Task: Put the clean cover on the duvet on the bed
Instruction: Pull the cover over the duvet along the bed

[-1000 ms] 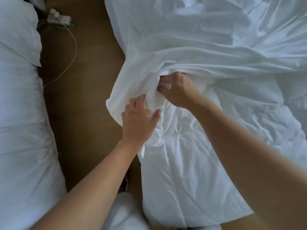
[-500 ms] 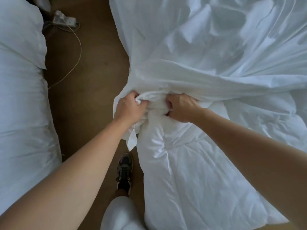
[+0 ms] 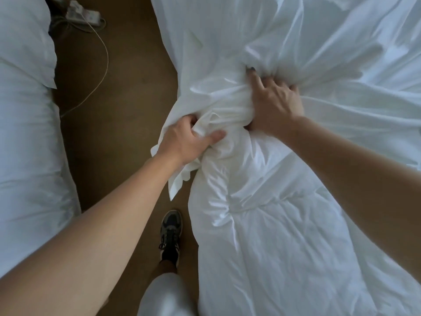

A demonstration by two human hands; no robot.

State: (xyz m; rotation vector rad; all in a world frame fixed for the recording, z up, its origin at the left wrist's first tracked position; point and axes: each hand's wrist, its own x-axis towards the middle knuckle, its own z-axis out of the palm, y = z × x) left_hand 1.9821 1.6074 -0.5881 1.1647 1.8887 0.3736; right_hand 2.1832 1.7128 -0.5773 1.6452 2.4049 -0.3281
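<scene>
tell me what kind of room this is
Likely a bedroom, perhaps a twin hotel room: a white duvet with its cover on the right, more white bedding on the left, brown floor between.

brown floor (image 3: pixel 127 106), cable (image 3: pixel 103 65), shoe (image 3: pixel 170 236), duvet (image 3: pixel 273 236) alongside

Duvet cover (image 3: pixel 296 42): thin white woven cloth, slight sheen, sharply creased. Duvet (image 3: pixel 284 236): white quilted cloth, puffy, soft matt, stitched dimples. Floor (image 3: pixel 118 137): brown, matt, smooth. Shoe (image 3: pixel 170 233): dark mesh fabric, laced. Cable (image 3: pixel 103 65): pale, smooth plastic.
</scene>
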